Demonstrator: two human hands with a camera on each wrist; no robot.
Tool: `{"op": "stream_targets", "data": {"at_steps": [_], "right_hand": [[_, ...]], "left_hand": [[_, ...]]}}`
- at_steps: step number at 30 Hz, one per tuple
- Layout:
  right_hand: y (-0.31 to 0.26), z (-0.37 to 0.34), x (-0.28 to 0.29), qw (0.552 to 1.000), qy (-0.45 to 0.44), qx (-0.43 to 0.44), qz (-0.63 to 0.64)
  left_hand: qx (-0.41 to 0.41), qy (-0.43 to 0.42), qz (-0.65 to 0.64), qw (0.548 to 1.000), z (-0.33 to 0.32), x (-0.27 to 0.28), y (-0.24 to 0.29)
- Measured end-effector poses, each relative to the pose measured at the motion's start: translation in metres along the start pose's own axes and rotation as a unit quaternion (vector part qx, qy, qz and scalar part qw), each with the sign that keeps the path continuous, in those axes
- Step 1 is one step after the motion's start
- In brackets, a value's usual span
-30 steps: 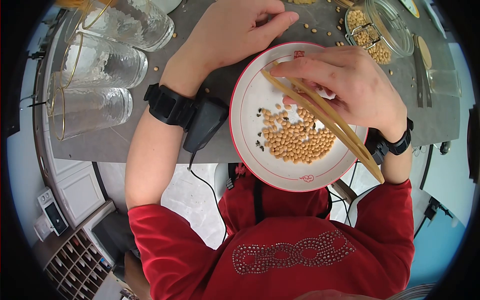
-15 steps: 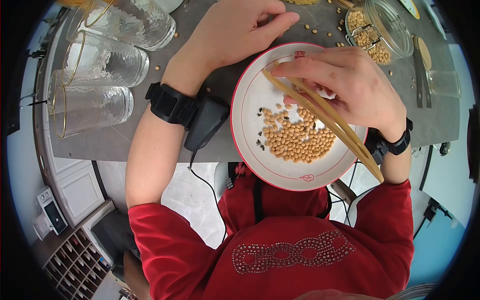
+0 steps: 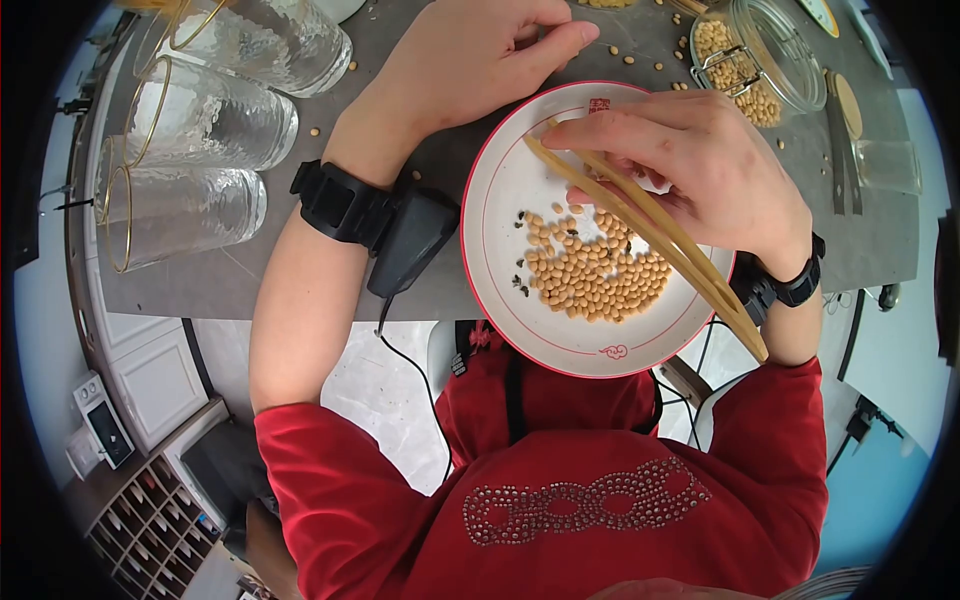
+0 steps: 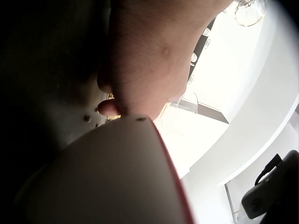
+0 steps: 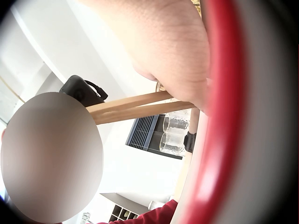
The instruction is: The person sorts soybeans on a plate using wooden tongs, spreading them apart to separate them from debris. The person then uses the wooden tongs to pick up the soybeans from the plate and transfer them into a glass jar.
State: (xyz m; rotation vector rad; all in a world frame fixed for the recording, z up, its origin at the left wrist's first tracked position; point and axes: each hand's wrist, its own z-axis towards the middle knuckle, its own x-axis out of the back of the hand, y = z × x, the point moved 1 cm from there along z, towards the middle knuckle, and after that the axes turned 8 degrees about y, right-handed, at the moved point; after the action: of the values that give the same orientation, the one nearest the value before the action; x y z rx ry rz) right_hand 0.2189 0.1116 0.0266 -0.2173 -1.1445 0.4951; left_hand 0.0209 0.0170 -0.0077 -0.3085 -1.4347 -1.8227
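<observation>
A white plate with a red rim [image 3: 487, 290] holds a spread of soybeans [image 3: 600, 285]. Several small dark bits [image 3: 520, 284] lie along the left side of the beans. Over the plate's right half, my right hand [image 3: 695, 165] grips wooden tongs [image 3: 690, 262], their joined end pointing down to the right past the rim. Its fingertips are low above the upper beans; the palm side is hidden from the head view. My left hand [image 3: 480, 70] rests on the table beyond the plate, fingers loosely curled and holding nothing.
Clear glasses with gold rims [image 3: 205, 120] stand at the left. A clip-top jar of soybeans [image 3: 745, 65] lies on its side at the back right, with loose beans [image 3: 628, 60] nearby. A small glass [image 3: 890, 165] sits at the far right of the grey table [image 3: 230, 285].
</observation>
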Motion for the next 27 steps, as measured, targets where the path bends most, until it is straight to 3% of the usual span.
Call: {"op": "stream_targets", "data": {"at_steps": [27], "right_hand": [[-0.0005, -0.0005, -0.0007, 1.0, -0.002, -0.009, 0.008]], "left_hand": [[0.0, 0.006, -0.017, 1.0, -0.0021, -0.003, -0.0013]]}}
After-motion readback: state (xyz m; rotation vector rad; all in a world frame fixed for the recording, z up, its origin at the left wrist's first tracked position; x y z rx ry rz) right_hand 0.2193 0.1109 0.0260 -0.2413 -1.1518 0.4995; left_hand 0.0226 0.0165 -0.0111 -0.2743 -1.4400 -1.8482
